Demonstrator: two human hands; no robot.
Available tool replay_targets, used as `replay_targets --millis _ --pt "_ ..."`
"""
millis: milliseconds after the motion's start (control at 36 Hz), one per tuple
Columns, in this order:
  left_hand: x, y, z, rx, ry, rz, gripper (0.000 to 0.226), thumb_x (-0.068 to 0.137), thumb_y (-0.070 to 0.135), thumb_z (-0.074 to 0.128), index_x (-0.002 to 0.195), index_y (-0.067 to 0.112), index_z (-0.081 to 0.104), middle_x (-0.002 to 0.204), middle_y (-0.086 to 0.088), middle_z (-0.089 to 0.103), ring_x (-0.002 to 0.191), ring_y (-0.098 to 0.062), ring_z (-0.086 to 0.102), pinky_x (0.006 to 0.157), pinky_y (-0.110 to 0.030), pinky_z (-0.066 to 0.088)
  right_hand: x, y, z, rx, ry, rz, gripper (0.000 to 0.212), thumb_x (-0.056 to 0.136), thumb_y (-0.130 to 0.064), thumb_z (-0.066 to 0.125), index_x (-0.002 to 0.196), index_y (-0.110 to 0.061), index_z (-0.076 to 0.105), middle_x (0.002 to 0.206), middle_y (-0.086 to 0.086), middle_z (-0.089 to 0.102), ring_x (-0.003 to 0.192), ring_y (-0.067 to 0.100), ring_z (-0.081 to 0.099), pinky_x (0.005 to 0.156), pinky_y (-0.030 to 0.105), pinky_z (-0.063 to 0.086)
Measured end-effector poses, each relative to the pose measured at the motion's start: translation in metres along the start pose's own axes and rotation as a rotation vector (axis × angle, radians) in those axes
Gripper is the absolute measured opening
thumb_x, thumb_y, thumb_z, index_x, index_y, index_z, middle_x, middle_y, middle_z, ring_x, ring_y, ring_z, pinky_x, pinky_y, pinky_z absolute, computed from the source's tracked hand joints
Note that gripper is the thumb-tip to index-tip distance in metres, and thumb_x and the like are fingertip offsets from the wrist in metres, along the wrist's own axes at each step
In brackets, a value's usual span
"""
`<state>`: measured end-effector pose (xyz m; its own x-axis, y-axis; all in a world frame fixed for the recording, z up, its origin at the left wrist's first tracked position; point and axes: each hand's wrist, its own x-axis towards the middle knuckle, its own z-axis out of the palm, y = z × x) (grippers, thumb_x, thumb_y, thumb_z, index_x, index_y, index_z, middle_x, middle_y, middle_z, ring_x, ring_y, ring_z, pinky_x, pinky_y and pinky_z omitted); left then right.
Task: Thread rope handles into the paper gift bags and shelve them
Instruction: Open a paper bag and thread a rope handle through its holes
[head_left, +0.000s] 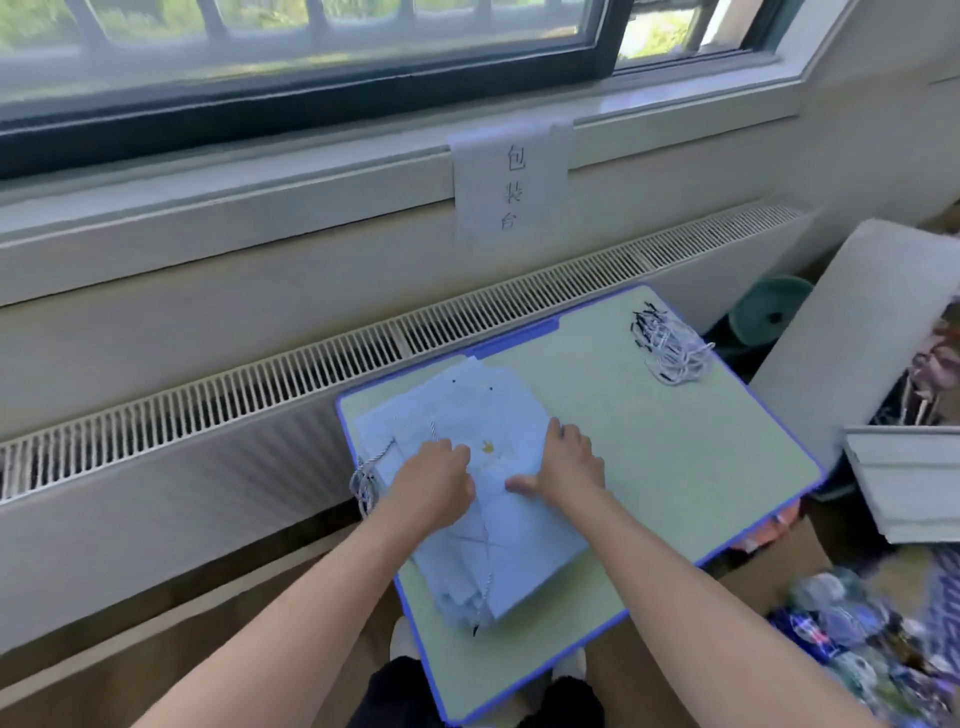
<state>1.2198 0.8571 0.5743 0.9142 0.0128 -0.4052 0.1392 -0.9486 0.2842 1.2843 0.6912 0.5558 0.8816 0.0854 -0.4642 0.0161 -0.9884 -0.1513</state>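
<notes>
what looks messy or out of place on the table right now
The stack of pale blue paper bags is fanned askew, not squared. One rope handle spills over the table's left edge. The spare ropes lie tangled at the far right corner. Nothing looks torn.

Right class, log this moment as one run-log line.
step: threading | left hand: curled on top bag | right hand: flat on bag | spare ropes: table's far corner | shelved: not shown
</notes>
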Motion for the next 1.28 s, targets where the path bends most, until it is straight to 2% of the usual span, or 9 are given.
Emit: replay_targets --millis 194,306,417,528,639,722,889,1167,1278 --pt "0.008 0.034 0.001 -0.062 0.125 -0.163 0.031 0.096 0.016 0.043 0.125 0.009 0.051 0.122 -0.010 0.048 0.114 -0.032 0.047 0.076 -0.039 0.043 0.025 0.063 -0.028 0.395 0.000 -0.081 0.060 0.083 -0.029 0.074 0.133 -0.011 0.046 0.129 0.013 0.040 0.117 0.033 0.052 0.091 0.030 0.039" --pt "0.019 0.052 -0.018 -0.088 0.298 -0.255 0.041 0.094 0.013 0.048 0.134 0.009 0.045 0.134 -0.011 0.044 0.122 -0.033 0.042 0.091 -0.045 0.045 0.044 0.099 -0.050 0.527 -0.016 -0.221 0.045 0.089 -0.014 0.066 0.131 -0.009 0.052 0.125 0.014 0.055 0.114 0.027 0.056 0.082 0.022 0.034" --pt "0.036 0.068 -0.034 -0.223 0.245 -0.311 0.050 0.101 0.032 0.046 0.145 0.009 0.037 0.144 -0.013 0.044 0.134 -0.031 0.038 0.104 -0.041 0.037 0.045 0.125 -0.074 0.614 -0.015 -0.330 0.032 0.090 -0.004 0.060 0.122 -0.008 0.059 0.108 0.000 0.061 0.098 0.013 0.056 0.073 0.017 0.034" --pt "0.040 0.089 -0.045 -0.404 0.174 -0.235 0.021 0.097 0.027 0.054 0.081 0.015 0.059 0.072 0.002 0.060 0.080 -0.025 0.059 0.061 -0.028 0.038 0.053 0.139 -0.089 0.505 0.015 -0.391 0.034 0.088 -0.007 0.062 0.122 -0.006 0.060 0.116 0.009 0.063 0.106 0.020 0.057 0.081 0.020 0.037" --pt "0.042 0.109 -0.047 -0.558 0.270 -0.214 0.021 0.094 0.019 0.059 0.073 0.019 0.055 0.069 0.005 0.054 0.068 -0.015 0.050 0.056 -0.023 0.036 0.057 0.137 -0.089 0.303 0.149 -0.295 0.046 0.092 -0.020 0.060 0.135 -0.012 0.049 0.130 0.014 0.046 0.123 0.030 0.043 0.100 0.037 0.038" --pt "0.047 0.123 -0.050 -0.553 0.298 -0.220 0.020 0.097 0.021 0.054 0.080 0.011 0.059 0.079 0.000 0.057 0.075 -0.018 0.050 0.061 -0.030 0.036 0.040 0.118 -0.094 0.223 0.282 -0.366 0.037 0.095 -0.026 0.055 0.130 -0.014 0.053 0.127 0.010 0.047 0.119 0.029 0.046 0.095 0.041 0.041" --pt "0.058 0.130 -0.054 -0.597 0.300 -0.266 0.011 0.096 0.024 0.055 0.094 0.014 0.059 0.086 -0.003 0.060 0.084 -0.024 0.055 0.070 -0.031 0.038 -0.010 0.072 -0.088 0.307 -0.058 -0.550 0.036 0.084 -0.056 0.063 0.088 -0.021 0.055 0.087 -0.006 0.062 0.083 0.017 0.059 0.075 0.038 0.049" --pt "0.063 0.122 -0.067 -0.569 0.274 -0.184 0.028 0.098 0.026 0.053 0.126 0.022 0.054 0.105 -0.006 0.064 0.095 -0.026 0.060 0.076 -0.034 0.044 -0.005 0.058 -0.084 0.265 0.019 -0.433 0.019 0.088 -0.020 0.055 0.074 -0.018 0.043 0.082 0.006 0.057 0.079 0.028 0.051 0.062 0.032 0.030" --pt "0.064 0.117 -0.064 -0.473 0.256 -0.174 0.041 0.098 0.021 0.051 0.138 0.027 0.046 0.119 -0.009 0.063 0.104 -0.029 0.060 0.083 -0.037 0.047 0.011 0.078 -0.094 0.321 0.031 -0.400 0.006 0.090 -0.016 0.053 0.091 -0.018 0.048 0.084 0.002 0.057 0.078 0.024 0.048 0.065 0.032 0.032"
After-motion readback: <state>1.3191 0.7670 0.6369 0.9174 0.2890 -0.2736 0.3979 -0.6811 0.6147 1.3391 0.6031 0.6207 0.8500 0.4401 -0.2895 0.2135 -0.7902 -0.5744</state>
